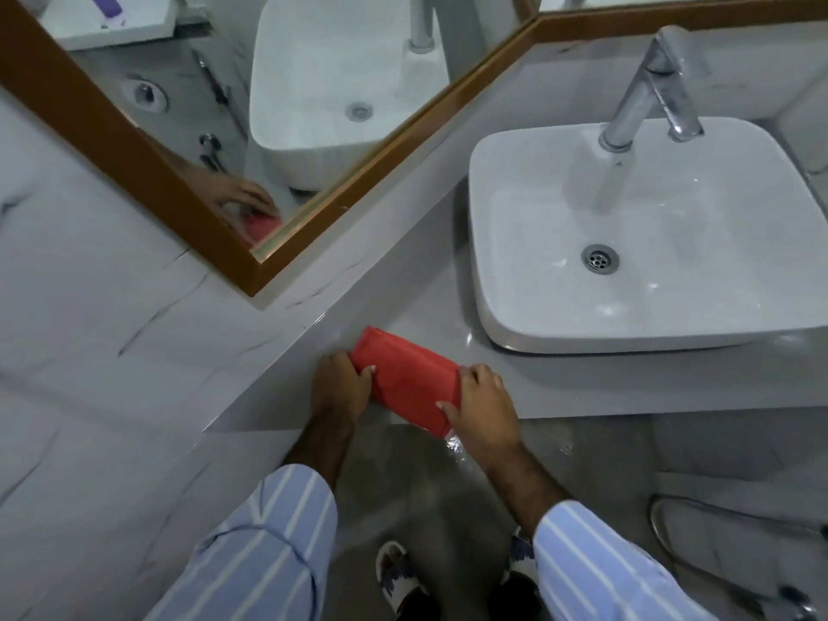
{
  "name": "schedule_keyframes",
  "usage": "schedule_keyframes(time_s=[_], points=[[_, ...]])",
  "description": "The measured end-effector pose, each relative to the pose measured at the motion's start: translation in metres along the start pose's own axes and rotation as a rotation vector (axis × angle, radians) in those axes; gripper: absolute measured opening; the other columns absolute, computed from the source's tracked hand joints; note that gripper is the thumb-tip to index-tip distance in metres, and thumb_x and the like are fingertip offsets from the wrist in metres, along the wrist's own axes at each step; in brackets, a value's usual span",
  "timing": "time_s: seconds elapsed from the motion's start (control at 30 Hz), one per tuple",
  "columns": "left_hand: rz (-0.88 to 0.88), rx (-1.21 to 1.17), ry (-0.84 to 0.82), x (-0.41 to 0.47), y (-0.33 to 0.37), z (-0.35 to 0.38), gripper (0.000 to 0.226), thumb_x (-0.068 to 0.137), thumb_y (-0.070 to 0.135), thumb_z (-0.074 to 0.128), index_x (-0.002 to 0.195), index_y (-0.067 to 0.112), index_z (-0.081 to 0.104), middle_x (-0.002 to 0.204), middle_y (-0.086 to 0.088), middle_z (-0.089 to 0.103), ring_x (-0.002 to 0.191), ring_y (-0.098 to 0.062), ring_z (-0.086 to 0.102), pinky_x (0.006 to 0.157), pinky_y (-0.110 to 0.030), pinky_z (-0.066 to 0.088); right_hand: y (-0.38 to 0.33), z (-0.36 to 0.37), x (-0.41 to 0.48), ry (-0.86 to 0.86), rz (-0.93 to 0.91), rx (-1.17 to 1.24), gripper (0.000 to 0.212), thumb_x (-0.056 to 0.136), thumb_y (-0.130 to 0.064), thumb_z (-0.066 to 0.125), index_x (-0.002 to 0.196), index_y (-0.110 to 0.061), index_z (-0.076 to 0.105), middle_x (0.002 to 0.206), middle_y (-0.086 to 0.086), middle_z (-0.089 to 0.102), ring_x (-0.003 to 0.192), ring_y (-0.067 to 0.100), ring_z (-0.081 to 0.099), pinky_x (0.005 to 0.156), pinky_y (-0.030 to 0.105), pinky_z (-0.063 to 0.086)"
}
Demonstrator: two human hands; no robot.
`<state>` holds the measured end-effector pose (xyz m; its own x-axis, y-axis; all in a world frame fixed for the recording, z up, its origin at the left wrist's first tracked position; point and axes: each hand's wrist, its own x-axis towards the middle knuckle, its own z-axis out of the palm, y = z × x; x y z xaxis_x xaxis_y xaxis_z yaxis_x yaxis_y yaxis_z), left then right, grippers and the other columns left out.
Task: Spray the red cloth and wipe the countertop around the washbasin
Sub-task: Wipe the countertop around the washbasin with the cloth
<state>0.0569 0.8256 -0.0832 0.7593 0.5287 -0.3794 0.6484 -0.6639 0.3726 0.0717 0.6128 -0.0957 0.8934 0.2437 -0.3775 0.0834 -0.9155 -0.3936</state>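
A folded red cloth (410, 378) lies on the grey countertop (421, 307) at its front left corner, left of the white washbasin (649, 244). My left hand (338, 383) grips the cloth's left end. My right hand (486, 405) holds its right end, near the counter's front edge. Part of the cloth hangs slightly over that edge. No spray bottle is in view.
A chrome tap (649, 87) stands at the back of the basin. A wood-framed mirror (251, 127) hangs on the marble wall to the left. A metal hose (699, 549) runs along the floor at lower right. My feet in sandals (398, 575) stand below the counter.
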Motion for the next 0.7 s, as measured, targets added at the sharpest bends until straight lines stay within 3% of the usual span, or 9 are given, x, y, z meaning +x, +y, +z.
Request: schedule_keyframes(time_s=[0.1, 0.2, 0.23, 0.3, 0.37, 0.47, 0.53, 0.63, 0.7], points=[[-0.007, -0.077, -0.053, 0.01, -0.002, -0.003, 0.039, 0.09, 0.026, 0.078, 0.115, -0.004, 0.074, 0.116, -0.026, 0.076, 0.111, -0.042, 0.07, 0.096, -0.043, 0.053, -0.006, -0.008, 0.014, -0.107, 0.11, 0.106, 0.053, 0.084, -0.039, 0.082, 0.127, -0.014, 0.064, 0.125, 0.011, 0.067, 0.119, 0.031, 0.063, 0.103, 0.04, 0.052], [-0.09, -0.233, -0.103, 0.012, -0.007, -0.007, 0.026, 0.088, 0.019, 0.08, 0.104, -0.001, 0.079, 0.105, -0.024, 0.079, 0.097, -0.036, 0.075, 0.093, -0.042, 0.06, -0.009, -0.015, 0.019, -0.177, 0.213, 0.293, 0.031, 0.079, -0.027, 0.084, 0.105, -0.015, 0.073, 0.103, 0.006, 0.076, 0.1, 0.027, 0.071, 0.086, 0.033, 0.057], [-0.123, -0.325, -0.119, 0.01, -0.008, -0.008, 0.021, 0.087, 0.015, 0.08, 0.102, 0.0, 0.079, 0.101, -0.023, 0.079, 0.088, -0.033, 0.075, 0.088, -0.041, 0.063, -0.008, -0.016, 0.019, -0.181, 0.235, 0.378, 0.022, 0.077, -0.023, 0.083, 0.096, -0.017, 0.073, 0.092, 0.003, 0.074, 0.09, 0.024, 0.071, 0.078, 0.03, 0.056], [-0.158, -0.55, -0.167, 0.001, -0.008, -0.012, 0.014, 0.088, 0.005, 0.077, 0.102, 0.001, 0.077, 0.098, -0.021, 0.076, 0.072, -0.024, 0.069, 0.065, -0.026, 0.065, -0.005, -0.02, 0.015, -0.192, 0.284, 0.597, 0.016, 0.073, -0.018, 0.082, 0.083, -0.015, 0.069, 0.078, 0.001, 0.07, 0.076, 0.022, 0.067, 0.067, 0.029, 0.053], [-0.169, -0.77, -0.236, -0.015, -0.003, -0.016, 0.021, 0.091, -0.002, 0.072, 0.112, -0.003, 0.072, 0.099, -0.018, 0.073, 0.072, -0.017, 0.068, 0.054, -0.015, 0.059, 0.006, -0.028, 0.003, -0.198, 0.341, 0.797, 0.019, 0.073, -0.013, 0.083, 0.084, -0.006, 0.068, 0.076, 0.006, 0.07, 0.07, 0.023, 0.067, 0.062, 0.031, 0.054], [-0.159, -0.937, -0.309, -0.038, 0.009, -0.019, 0.028, 0.092, -0.004, 0.071, 0.12, -0.004, 0.066, 0.098, -0.014, 0.073, 0.072, -0.015, 0.073, 0.055, -0.018, 0.06, 0.029, -0.049, -0.022, -0.195, 0.384, 1.002, 0.032, 0.077, -0.003, 0.082, 0.103, 0.007, 0.068, 0.09, 0.02, 0.075, 0.079, 0.025, 0.071, 0.068, 0.033, 0.058], [-0.132, -0.985, -0.374, -0.057, 0.021, -0.018, 0.031, 0.091, -0.005, 0.071, 0.121, -0.005, 0.065, 0.094, -0.013, 0.073, 0.063, -0.011, 0.073, 0.055, -0.02, 0.061, 0.05, -0.068, -0.044, -0.174, 0.41, 1.111, 0.028, 0.08, 0.002, 0.079, 0.107, 0.002, 0.072, 0.094, 0.015, 0.078, 0.075, 0.019, 0.074, 0.065, 0.026, 0.06], [-0.069, -1.01, -0.484, -0.083, 0.053, -0.006, 0.032, 0.091, -0.006, 0.071, 0.121, -0.004, 0.064, 0.099, -0.015, 0.074, 0.07, -0.014, 0.075, 0.061, -0.026, 0.064, 0.083, -0.097, -0.076, -0.146, 0.464, 1.239, 0.014, 0.087, 0.001, 0.075, 0.097, -0.009, 0.076, 0.075, 0.001, 0.081, 0.06, 0.007, 0.075, 0.049, 0.016, 0.054], [-0.037, -1.002, -0.549, -0.106, 0.083, 0.006, 0.025, 0.091, -0.006, 0.071, 0.114, 0.001, 0.067, 0.102, -0.016, 0.074, 0.079, -0.018, 0.074, 0.074, -0.03, 0.067, 0.107, -0.113, -0.097, -0.066, 0.513, 1.293, 0.009, 0.088, -0.001, 0.074, 0.094, -0.008, 0.076, 0.071, 0.001, 0.079, 0.055, 0.005, 0.073, 0.046, 0.014, 0.052]])
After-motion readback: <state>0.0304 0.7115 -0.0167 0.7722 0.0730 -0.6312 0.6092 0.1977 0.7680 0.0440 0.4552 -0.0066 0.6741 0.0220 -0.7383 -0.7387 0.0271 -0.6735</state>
